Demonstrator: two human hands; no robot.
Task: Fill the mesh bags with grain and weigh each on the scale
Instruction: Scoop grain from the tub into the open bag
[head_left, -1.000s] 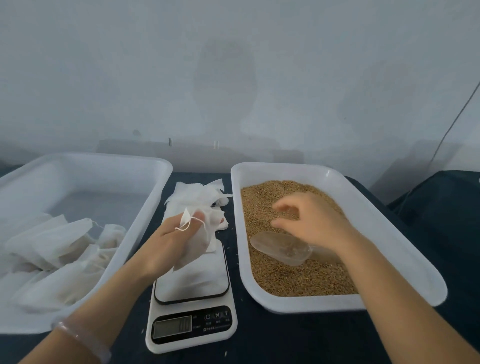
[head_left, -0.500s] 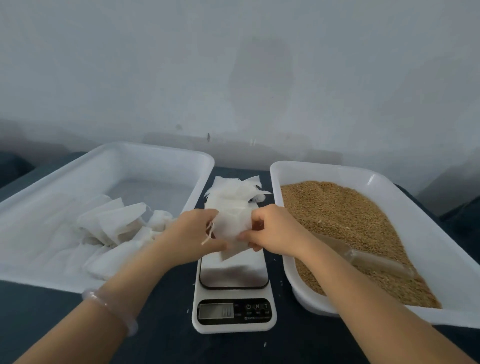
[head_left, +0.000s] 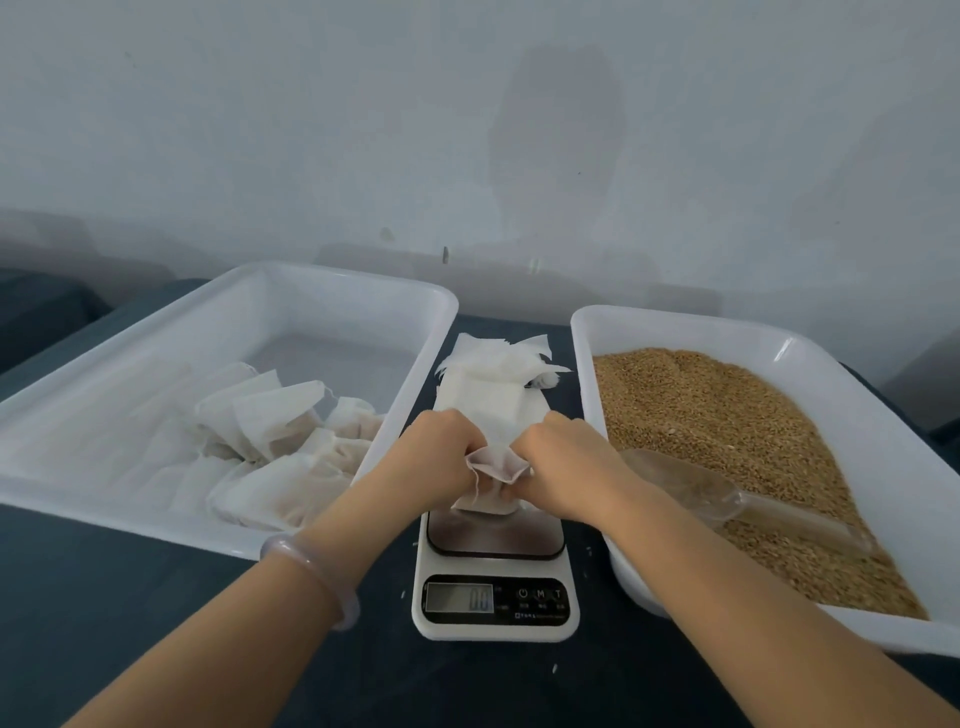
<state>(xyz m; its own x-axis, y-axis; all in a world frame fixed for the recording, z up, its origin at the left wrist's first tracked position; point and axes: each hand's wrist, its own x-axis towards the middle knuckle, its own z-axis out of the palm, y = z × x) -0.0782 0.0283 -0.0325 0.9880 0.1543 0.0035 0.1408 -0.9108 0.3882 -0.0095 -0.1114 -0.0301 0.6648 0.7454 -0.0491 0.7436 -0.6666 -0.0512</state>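
grips: left hand (head_left: 441, 460) and right hand (head_left: 569, 467) each pinch one edge of the mesh bag (head_left: 493, 467)
bag: centre, right over the scale (head_left: 493, 621)
grain (head_left: 701, 415): 3 o'clock, scoop (head_left: 691, 486) lying on it

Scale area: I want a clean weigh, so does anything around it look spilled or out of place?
A few pale specks, likely stray grains, lie on the dark table beside the scale. The stack of empty bags behind it is fanned askew; whether it rests on the platform cannot be told.
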